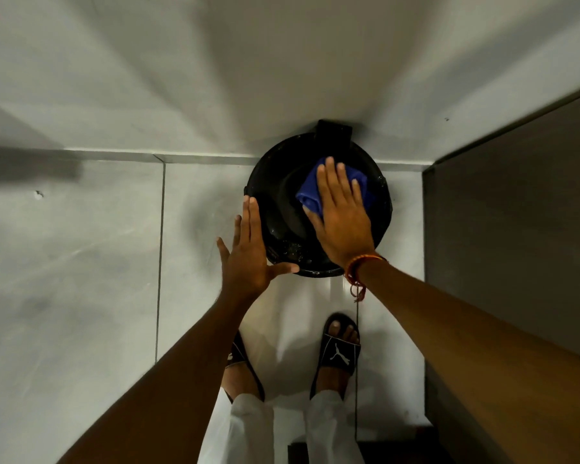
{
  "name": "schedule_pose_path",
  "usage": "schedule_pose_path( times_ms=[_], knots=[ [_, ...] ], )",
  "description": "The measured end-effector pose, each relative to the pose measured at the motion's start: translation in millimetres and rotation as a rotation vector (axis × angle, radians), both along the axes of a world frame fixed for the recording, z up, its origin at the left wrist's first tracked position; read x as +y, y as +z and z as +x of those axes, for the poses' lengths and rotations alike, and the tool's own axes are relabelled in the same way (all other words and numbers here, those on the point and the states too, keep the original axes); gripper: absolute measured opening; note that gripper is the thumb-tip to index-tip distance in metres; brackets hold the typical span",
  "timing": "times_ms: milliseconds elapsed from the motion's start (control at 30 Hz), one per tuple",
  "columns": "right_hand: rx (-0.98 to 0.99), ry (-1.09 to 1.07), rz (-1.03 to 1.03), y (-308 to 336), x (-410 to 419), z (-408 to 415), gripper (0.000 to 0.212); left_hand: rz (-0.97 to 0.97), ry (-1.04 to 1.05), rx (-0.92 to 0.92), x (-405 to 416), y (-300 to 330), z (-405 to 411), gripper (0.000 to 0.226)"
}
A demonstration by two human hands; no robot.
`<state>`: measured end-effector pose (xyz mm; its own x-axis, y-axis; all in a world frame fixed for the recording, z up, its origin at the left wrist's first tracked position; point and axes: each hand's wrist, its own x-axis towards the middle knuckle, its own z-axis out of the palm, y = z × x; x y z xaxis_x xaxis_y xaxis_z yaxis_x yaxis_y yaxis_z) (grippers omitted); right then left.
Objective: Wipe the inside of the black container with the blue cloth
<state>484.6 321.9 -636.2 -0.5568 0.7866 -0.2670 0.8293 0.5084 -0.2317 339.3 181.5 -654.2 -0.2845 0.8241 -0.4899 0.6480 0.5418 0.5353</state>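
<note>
The round black container [318,202] stands on the pale tiled floor [81,262] against the wall, its inner wall flecked with specks. Inside it, the right hand [340,212] lies flat, fingers spread, pressing the bunched blue cloth [310,192] against the interior. The left hand [248,252] is open, palm braced against the container's outer rim.

Wall [282,78] behind black container [275,182], dark cabinet [516,212] right; tiled floor [81,246] left lies open
</note>
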Motion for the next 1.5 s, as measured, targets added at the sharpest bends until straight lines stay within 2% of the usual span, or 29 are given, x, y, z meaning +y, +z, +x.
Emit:
schedule_pose_path(
  times_ms=[100, 133, 167, 200, 300, 367, 400, 467, 533, 633, 700, 733, 800, 900, 967, 1033, 1200, 1267, 1333, 1400, 1433, 1500],
  knots=[
    [0.024, 0.312, -0.003, 2.1, -20.8, 31.1, 0.070, -0.005, -0.002, 0.000, 0.2, 0.7, -0.2, 0.149],
    [0.037, 0.373, -0.014, 3.6, -28.9, 47.5, 0.070, -0.003, -0.001, -0.003, 0.4, 1.2, 0.0, 0.149],
    [0.052, 0.347, -0.028, 4.7, -34.3, 60.9, 0.072, -0.001, 0.000, -0.008, 1.2, 1.8, -0.6, 0.149],
    [0.073, 0.237, -0.043, 5.1, -36.0, 68.3, 0.074, -0.002, 0.003, -0.014, 1.5, 2.6, -1.0, 0.149],
    [0.161, -0.282, -0.134, 5.8, -19.1, 40.0, 0.071, -0.001, 0.004, -0.015, 1.8, 4.8, 0.2, 0.147],
    [0.191, -0.441, -0.148, 7.2, 9.4, 1.1, 0.069, 0.002, -0.005, -0.004, 2.7, 5.0, 0.8, 0.147],
    [0.188, -0.442, -0.144, 6.6, 25.1, -14.6, 0.068, 0.003, -0.008, 0.003, 2.6, 4.8, 1.4, 0.147],
    [0.164, -0.273, -0.117, 6.2, 48.4, -34.8, 0.067, -0.003, -0.009, 0.016, 3.4, 6.0, 1.5, 0.147],
    [0.136, 0.016, -0.086, 4.1, 48.8, -34.8, 0.068, -0.011, -0.005, 0.017, 4.3, 7.7, 0.8, 0.146],
    [0.094, 0.416, -0.049, 1.8, 11.7, 13.1, 0.070, -0.006, 0.002, -0.009, 3.4, 11.2, 1.3, 0.145],
    [0.084, 0.527, -0.020, 0.1, -6.6, 60.7, 0.071, -0.011, 0.011, -0.020, 5.3, 12.8, 0.2, 0.146],
    [0.119, 0.451, -0.025, 0.7, -11.1, 78.0, 0.073, -0.017, 0.016, -0.026, 5.1, 12.9, 0.1, 0.145],
    [0.187, 0.161, -0.050, 0.8, -8.9, 79.0, 0.073, -0.016, 0.022, -0.032, 5.8, 13.1, -0.4, 0.144],
    [0.188, -0.261, -0.077, 2.3, 13.7, 20.4, 0.069, -0.025, 0.015, -0.025, 6.9, 13.3, 0.1, 0.144],
    [0.208, -0.394, -0.103, 3.5, 38.3, -19.2, 0.067, -0.027, 0.009, -0.004, 7.0, 13.9, 1.0, 0.145],
    [0.185, -0.339, -0.086, 3.5, 55.4, -39.5, 0.065, -0.028, 0.004, 0.005, 6.7, 12.3, 1.5, 0.145],
    [0.159, 0.276, -0.094, 5.8, 30.3, -3.1, 0.071, -0.042, 0.014, 0.015, 6.3, 13.1, 0.0, 0.144],
    [0.106, 0.413, -0.131, 8.3, 4.8, 27.2, 0.076, -0.075, -0.005, 0.037, 9.8, 19.0, 1.0, 0.146],
    [0.201, 0.401, -0.211, 12.5, -8.6, 42.6, 0.081, -0.131, -0.036, 0.039, 16.0, 25.7, 0.0, 0.148],
    [0.431, 0.258, -0.354, 24.4, -1.6, 43.2, 0.076, -0.174, -0.012, 0.012, 23.5, 34.5, -2.8, 0.139],
    [0.524, 0.144, -0.320, 29.0, 9.2, 42.6, 0.069, -0.162, 0.031, 0.004, 29.2, 40.3, -3.4, 0.128],
    [0.613, -0.133, -0.264, 32.2, 38.3, 46.7, 0.058, -0.006, 0.147, 0.020, 45.5, 52.2, 2.1, 0.096]
  ],
)
